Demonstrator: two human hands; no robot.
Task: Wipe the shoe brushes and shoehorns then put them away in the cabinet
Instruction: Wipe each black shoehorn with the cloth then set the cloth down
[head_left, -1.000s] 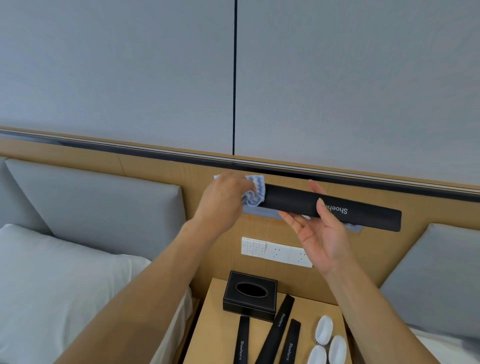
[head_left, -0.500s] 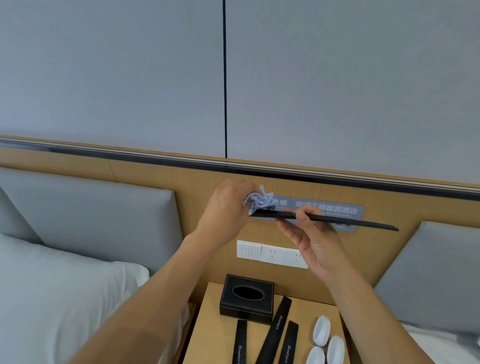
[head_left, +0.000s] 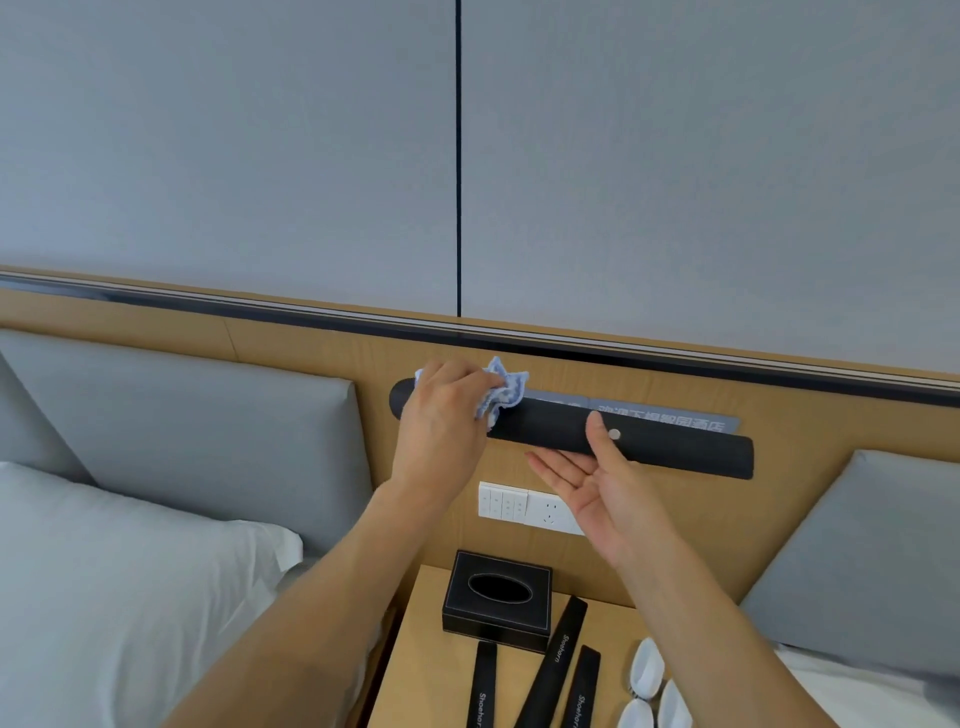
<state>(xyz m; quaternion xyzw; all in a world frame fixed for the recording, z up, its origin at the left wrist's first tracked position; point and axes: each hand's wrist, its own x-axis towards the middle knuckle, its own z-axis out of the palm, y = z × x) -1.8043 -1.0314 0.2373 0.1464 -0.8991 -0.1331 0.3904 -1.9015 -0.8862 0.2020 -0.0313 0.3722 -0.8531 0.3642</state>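
Left hand (head_left: 441, 415) bunched around crumpled blue-and-white cloth (head_left: 503, 391), grip tight, cloth pressed onto left part of long flat black shoehorn (head_left: 649, 441). Right hand (head_left: 605, 488) palm up under shoehorn middle, fingers straight, thumb (head_left: 597, 431) laid across front face beside small silver stud (head_left: 614, 434); grip wide, supporting rather than clamping. Shoehorn held level in the air, in front of wooden headboard panel (head_left: 311, 353) and grey sign strip (head_left: 665, 418). Below, on light wood bedside desk (head_left: 415, 649): black leather tissue box (head_left: 496, 597), three more black shoehorns (head_left: 553, 665) labelled "Shoehorn", white oval items (head_left: 647, 670), possibly shoe brushes, partly cut off. White switch-and-socket plate (head_left: 524, 506) on panel. White pillow (head_left: 130, 571) at left.
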